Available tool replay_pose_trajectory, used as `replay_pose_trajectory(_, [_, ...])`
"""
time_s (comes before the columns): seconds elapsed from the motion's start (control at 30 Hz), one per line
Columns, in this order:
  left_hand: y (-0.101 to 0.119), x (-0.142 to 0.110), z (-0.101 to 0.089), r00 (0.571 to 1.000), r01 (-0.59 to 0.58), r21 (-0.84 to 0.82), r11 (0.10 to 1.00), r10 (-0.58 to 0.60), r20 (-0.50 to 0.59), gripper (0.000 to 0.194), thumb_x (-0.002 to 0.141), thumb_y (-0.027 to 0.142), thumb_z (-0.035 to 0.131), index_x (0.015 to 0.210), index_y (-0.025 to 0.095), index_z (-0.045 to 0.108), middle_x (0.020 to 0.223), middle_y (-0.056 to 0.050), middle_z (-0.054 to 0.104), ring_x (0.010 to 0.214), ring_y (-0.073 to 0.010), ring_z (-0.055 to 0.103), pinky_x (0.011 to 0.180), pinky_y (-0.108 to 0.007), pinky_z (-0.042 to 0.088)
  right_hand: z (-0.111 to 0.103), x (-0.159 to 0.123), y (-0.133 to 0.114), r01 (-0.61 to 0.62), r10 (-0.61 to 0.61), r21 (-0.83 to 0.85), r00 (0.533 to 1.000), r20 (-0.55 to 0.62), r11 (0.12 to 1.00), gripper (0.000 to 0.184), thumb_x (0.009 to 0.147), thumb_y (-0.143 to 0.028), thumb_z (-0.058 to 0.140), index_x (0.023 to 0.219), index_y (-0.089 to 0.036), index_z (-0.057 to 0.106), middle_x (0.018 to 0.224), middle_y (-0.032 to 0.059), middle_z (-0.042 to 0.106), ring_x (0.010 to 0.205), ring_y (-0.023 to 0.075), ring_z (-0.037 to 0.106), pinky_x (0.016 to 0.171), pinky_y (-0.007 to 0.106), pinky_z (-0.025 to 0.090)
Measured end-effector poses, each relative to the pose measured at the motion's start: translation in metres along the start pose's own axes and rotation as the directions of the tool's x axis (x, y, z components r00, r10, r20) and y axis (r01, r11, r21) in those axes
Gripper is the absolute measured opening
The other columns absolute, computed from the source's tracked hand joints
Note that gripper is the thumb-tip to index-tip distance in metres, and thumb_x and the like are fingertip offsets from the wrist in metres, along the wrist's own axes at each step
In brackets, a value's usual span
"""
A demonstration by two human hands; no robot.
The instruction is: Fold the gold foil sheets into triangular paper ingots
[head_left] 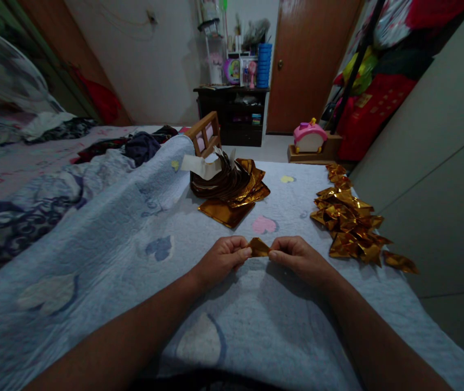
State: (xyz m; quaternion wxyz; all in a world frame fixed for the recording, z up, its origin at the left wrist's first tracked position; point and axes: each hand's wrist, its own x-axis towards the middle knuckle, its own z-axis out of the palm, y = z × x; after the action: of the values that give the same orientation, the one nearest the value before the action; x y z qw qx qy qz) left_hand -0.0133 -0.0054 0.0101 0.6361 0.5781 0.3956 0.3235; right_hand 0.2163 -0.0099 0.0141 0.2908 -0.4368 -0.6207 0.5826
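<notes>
Between my two hands is a small piece of folded gold foil paper (258,247), peaked at the top. My left hand (229,253) pinches its left end between thumb and fingers. At the opposite end, my right hand (293,255) grips it the same way. Just beyond my hands lies a stack of gold foil sheets (232,182), fanned out, with a single gold sheet (229,213) showing at its near side. To the right, several folded gold foil pieces (348,217) are heaped together, one of them at the near end by the bed's edge.
A light blue quilt (167,304) with heart patterns covers the surface under my hands. Rumpled clothes (142,147) lie to the left. A pink toy (310,136) sits past the far edge, and a pale cabinet (439,190) stands close on the right.
</notes>
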Motion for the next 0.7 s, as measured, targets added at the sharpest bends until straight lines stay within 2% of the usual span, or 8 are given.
replay_pose_trajectory(0.27, [0.0003, 0.0004, 0.0, 1.0, 0.026, -0.007, 1.0, -0.026, 0.006, 0.039, 0.081, 0.05, 0.068, 0.067, 0.017, 0.052, 0.054, 0.006, 0.043, 0.049, -0.0073, 0.032, 0.05, -0.023, 0.022, -0.0004, -0.0003, 0.0005, -0.011, 0.007, 0.07, 0.999, 0.052, 0.998, 0.04, 0.082, -0.055, 0.069, 0.073, -0.016, 0.062, 0.059, -0.0047, 0.046, 0.051, 0.0075, 0.034, 0.047, 0.022, 0.023])
replay_pose_trajectory(0.47, [0.0001, 0.0013, -0.0005, 0.999, 0.038, -0.031, 0.999, -0.039, -0.013, 0.037, 0.081, 0.048, 0.068, 0.067, 0.017, 0.052, 0.052, 0.006, 0.043, 0.046, -0.0066, 0.028, 0.048, -0.022, 0.02, -0.0036, -0.0006, 0.0005, -0.042, 0.034, 0.094, 0.996, 0.086, 0.995, 0.044, 0.083, -0.059, 0.068, 0.077, -0.016, 0.064, 0.062, -0.0018, 0.054, 0.054, 0.0097, 0.044, 0.052, 0.024, 0.032])
replay_pose_trajectory(0.6, [0.0016, 0.0019, -0.0009, 0.998, 0.047, -0.034, 0.998, -0.049, -0.036, 0.036, 0.081, 0.047, 0.068, 0.067, 0.018, 0.052, 0.051, 0.006, 0.043, 0.046, -0.0066, 0.028, 0.047, -0.022, 0.019, -0.0045, -0.001, 0.0015, -0.058, 0.048, 0.139, 0.996, 0.075, 0.989, 0.038, 0.085, -0.053, 0.067, 0.081, -0.016, 0.063, 0.066, -0.0007, 0.056, 0.057, 0.0102, 0.047, 0.055, 0.025, 0.035])
replay_pose_trajectory(0.7, [0.0025, 0.0031, -0.0005, 0.997, 0.052, -0.026, 0.998, -0.054, -0.061, 0.036, 0.081, 0.047, 0.067, 0.067, 0.018, 0.051, 0.05, 0.006, 0.042, 0.046, -0.0067, 0.028, 0.047, -0.023, 0.019, -0.0026, 0.0, 0.0018, -0.007, 0.002, 0.181, 1.0, 0.029, 0.983, 0.031, 0.084, -0.045, 0.068, 0.096, -0.017, 0.065, 0.072, -0.0012, 0.058, 0.058, 0.0099, 0.047, 0.054, 0.024, 0.035])
